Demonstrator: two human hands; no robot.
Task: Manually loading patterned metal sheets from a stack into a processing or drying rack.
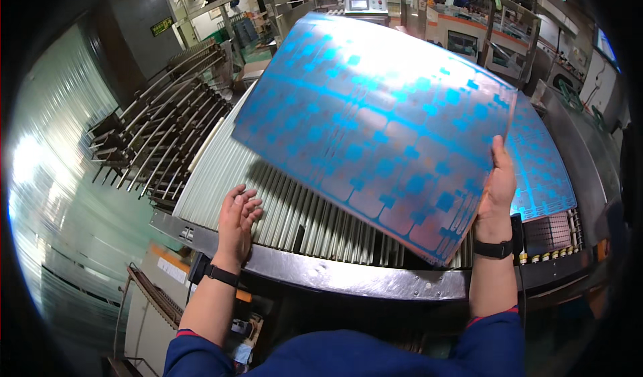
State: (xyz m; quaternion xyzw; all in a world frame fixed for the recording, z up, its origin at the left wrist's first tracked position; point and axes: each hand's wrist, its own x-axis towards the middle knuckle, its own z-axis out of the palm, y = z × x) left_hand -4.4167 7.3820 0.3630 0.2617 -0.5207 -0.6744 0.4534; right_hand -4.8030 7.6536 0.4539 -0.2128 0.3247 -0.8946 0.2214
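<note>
A large copper-coloured circuit board panel [375, 129] with a blue printed pattern is held up at a tilt over the roller conveyor [315, 209]. My right hand [499, 182] grips its right edge, thumb on the upper face; the fingers behind it are hidden. Bright glare covers the panel's far part. My left hand [240, 215] is off the panel, near the conveyor's front left, with loosely bent fingers apart and nothing in them. A second blue-patterned circuit board panel [539, 166] lies to the right, partly hidden behind the first.
A metal rail [355, 276] runs along the conveyor's front. To the left stands a rack of metal rods [161, 129], beside hanging clear plastic sheeting [60, 149]. A control box with a screen [365, 5] is at the back. Small yellow-white fittings [549, 256] line the right front edge.
</note>
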